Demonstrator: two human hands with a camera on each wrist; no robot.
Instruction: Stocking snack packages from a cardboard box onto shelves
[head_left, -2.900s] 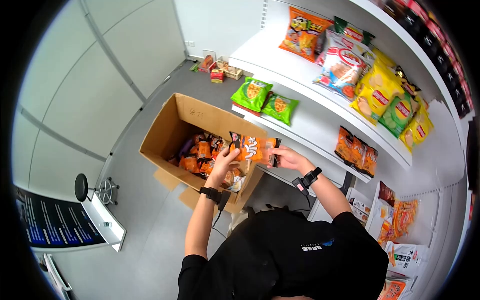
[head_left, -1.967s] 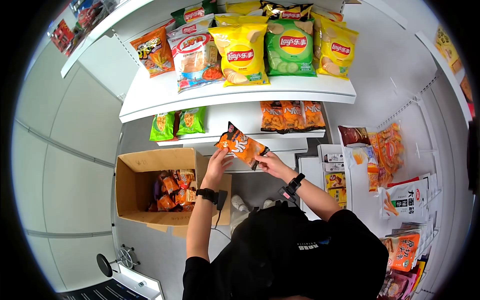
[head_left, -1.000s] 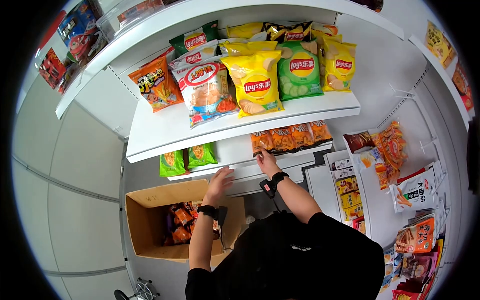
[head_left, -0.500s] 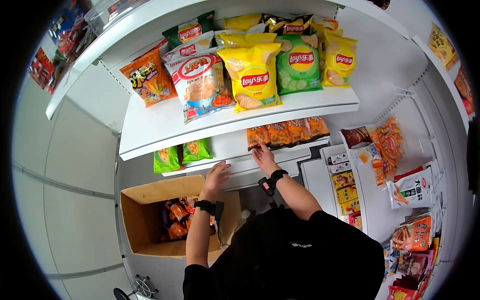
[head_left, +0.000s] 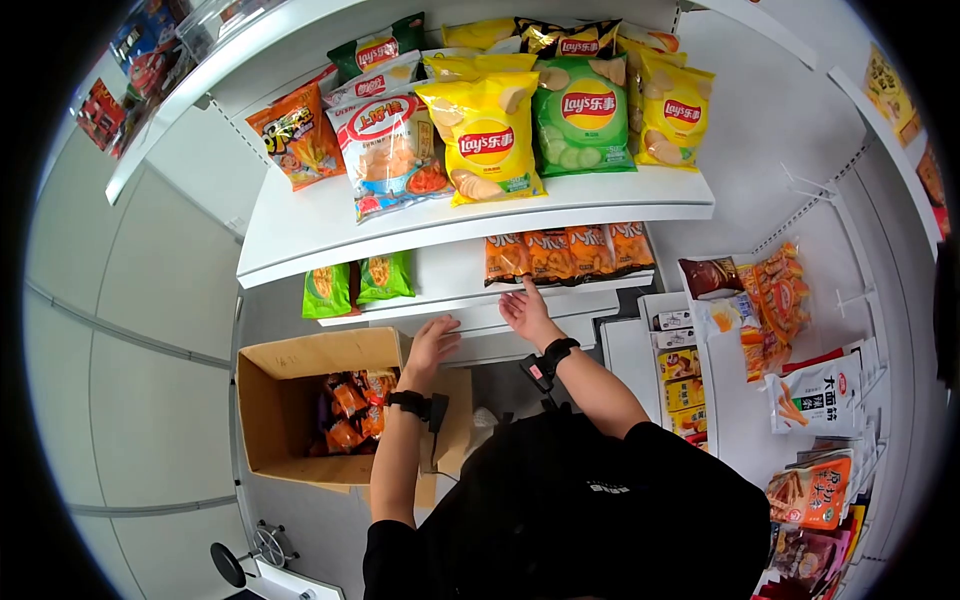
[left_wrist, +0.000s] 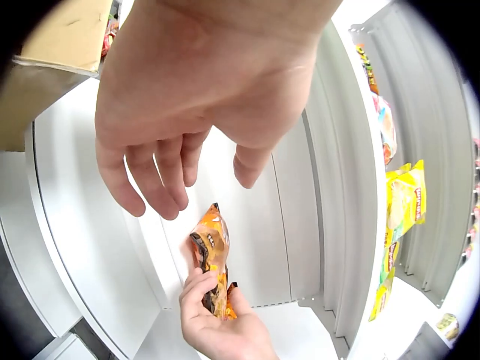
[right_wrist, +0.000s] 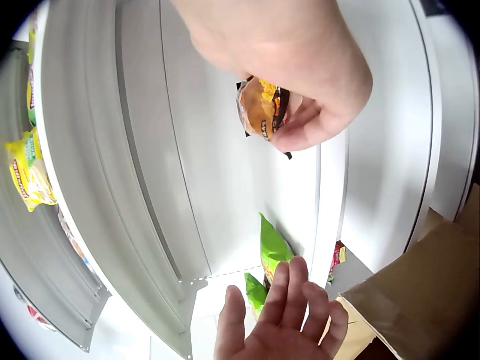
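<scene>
Several orange snack bags stand side by side on the lower shelf [head_left: 450, 288]. At the front lower edge of the leftmost orange bag [head_left: 507, 258], my right hand [head_left: 525, 312] reaches up with its fingertips, fingers loosely extended. The right wrist view shows the thumb side of that hand right beside the orange bag. My left hand [head_left: 432, 345] hangs in front of the shelf with relaxed fingers and holds nothing. In the left wrist view, the left hand fills the top, and the orange bag stands beyond it, next to the right hand's fingers.
A cardboard box [head_left: 318, 352] with more orange bags stands on the floor at the left. Two green snack bags [head_left: 386, 276] sit at the shelf's left end. Overhead, an upper shelf [head_left: 480, 225] bears large chip bags. Side shelves with packets [head_left: 785, 300] rise at the right.
The orange bag went from both hands onto the lower shelf, left of the other orange bags. The right hand then drew back slightly toward the shelf edge; the left hand stayed off the bag.
</scene>
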